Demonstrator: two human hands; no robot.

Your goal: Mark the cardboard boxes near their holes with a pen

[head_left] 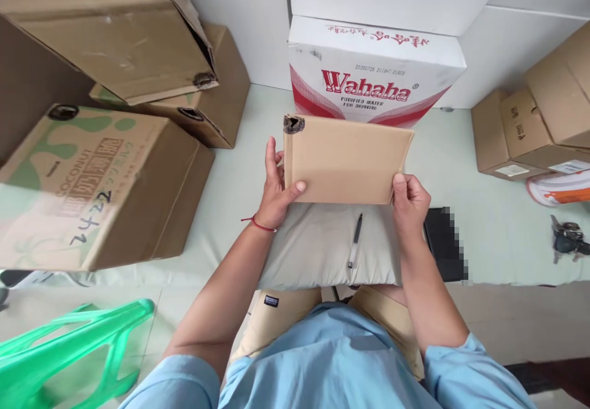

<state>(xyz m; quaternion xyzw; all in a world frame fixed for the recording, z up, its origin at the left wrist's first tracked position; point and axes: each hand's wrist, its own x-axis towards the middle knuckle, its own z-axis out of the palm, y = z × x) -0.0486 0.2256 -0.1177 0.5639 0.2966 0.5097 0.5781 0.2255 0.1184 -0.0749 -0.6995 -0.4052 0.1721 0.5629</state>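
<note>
A flat brown cardboard box [348, 160] is held up over the table, with a dark-edged hole at its upper left corner. My left hand [276, 190] grips its left edge, thumb across the front face and the other fingers partly behind. At the lower right corner, my right hand [410, 200] pinches the cardboard between thumb and curled fingers. Below the box, a black and clear pen [355, 241] lies on the pale cloth [313, 255]. To the right of my right forearm sits a black flat object [443, 243], partly pixelated.
A white and red Wahaha carton [373, 77] stands behind the held box. Large cartons [152, 187] fill the left side. Smaller boxes [525, 132] and keys [570, 238] are at the right. A green plastic stool [92, 347] is on the floor at lower left.
</note>
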